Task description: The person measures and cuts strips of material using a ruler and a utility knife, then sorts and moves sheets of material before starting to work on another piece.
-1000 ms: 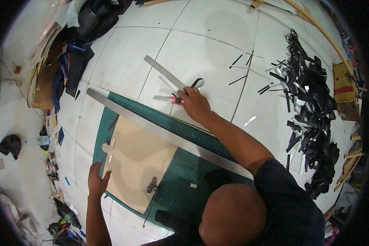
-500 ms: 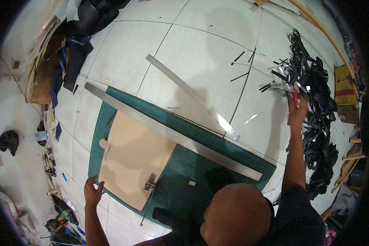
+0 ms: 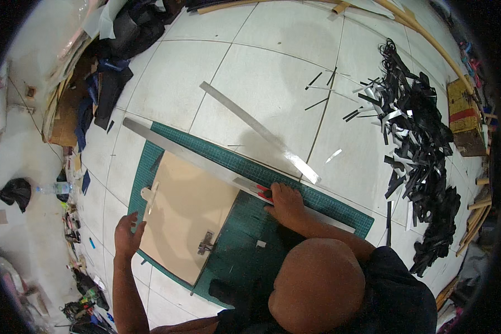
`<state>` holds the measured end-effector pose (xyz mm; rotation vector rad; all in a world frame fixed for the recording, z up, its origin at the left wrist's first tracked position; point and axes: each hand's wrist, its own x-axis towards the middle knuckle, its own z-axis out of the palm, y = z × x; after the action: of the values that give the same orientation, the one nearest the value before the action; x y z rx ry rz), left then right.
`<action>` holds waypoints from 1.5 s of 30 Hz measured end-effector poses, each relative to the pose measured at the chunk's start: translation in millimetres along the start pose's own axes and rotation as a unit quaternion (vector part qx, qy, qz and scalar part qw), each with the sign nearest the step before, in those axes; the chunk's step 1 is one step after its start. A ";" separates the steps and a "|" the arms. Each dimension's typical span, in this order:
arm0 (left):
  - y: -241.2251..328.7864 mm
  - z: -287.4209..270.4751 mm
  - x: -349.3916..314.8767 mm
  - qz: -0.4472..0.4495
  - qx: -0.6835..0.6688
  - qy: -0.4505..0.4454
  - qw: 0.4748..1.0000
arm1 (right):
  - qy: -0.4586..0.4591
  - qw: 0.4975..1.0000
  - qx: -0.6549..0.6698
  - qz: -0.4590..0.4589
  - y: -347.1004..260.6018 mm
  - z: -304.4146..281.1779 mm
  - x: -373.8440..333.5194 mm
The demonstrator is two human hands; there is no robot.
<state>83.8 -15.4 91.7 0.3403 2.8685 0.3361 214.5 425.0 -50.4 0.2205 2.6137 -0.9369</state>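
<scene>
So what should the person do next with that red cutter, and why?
Probably draw the red cutter along the long metal ruler. The right hand holds it beside the ruler, which lies across the tan board on the green cutting mat, while the left hand rests at the board's near edge.

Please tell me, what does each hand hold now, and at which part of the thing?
The right hand grips a red-handled cutter by its handle, beside the long metal ruler. The left hand holds nothing; it rests on the tan board edge.
</scene>
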 end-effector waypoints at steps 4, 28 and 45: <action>14.7 -3.2 4.6 -0.026 -0.027 -0.024 0.999 | 0.016 0.990 0.120 0.074 11.9 -5.2 12.0; 151.8 100.8 217.2 0.311 0.219 -0.341 0.860 | 0.138 0.969 0.059 0.198 137.1 -73.1 -20.0; 151.2 100.4 235.5 0.301 0.197 -0.392 0.847 | 0.118 0.966 0.068 0.221 134.0 -77.4 -16.3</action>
<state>-83.0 207.5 -12.7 1.1541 1.9287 -0.2654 243.2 577.1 -66.9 0.9599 2.5363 -0.9711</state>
